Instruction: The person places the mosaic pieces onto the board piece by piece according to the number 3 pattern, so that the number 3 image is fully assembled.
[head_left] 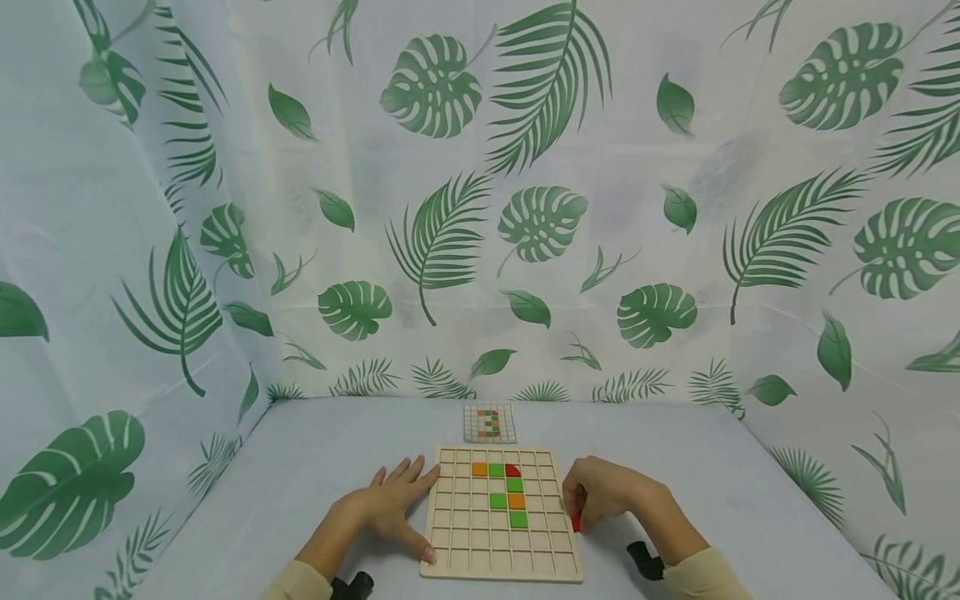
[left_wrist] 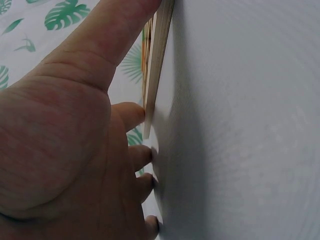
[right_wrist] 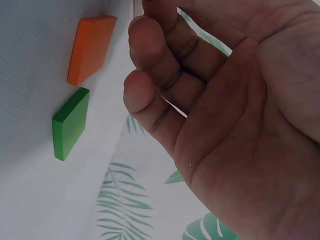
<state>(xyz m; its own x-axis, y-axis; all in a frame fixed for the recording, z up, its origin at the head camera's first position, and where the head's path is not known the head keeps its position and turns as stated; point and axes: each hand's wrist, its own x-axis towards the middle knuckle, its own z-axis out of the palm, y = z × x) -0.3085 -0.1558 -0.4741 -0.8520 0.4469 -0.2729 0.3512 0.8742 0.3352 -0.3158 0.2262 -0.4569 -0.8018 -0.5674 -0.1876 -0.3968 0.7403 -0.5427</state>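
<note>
A wooden grid board [head_left: 457,533] lies on the table, with orange [head_left: 479,469], green [head_left: 496,470] and red tiles [head_left: 512,471] set in some of its squares. My left hand [head_left: 386,508] is spread flat at the board's left side, thumb on the near corner and index finger at the edge. By the right edge, my right hand [head_left: 603,492] has curled fingers and pinches a red piece [head_left: 576,522] at its fingertips; most of that piece is hidden. Below this hand, an orange tile [right_wrist: 92,50] and a green tile [right_wrist: 71,125] rest on the table.
Behind the board lies a small card [head_left: 490,423] printed with a grid and a coloured pattern. A leaf-print curtain [head_left: 465,250] stands behind and beside the white table [head_left: 322,442]. Black wrist-worn devices [head_left: 647,560] show near both sleeves.
</note>
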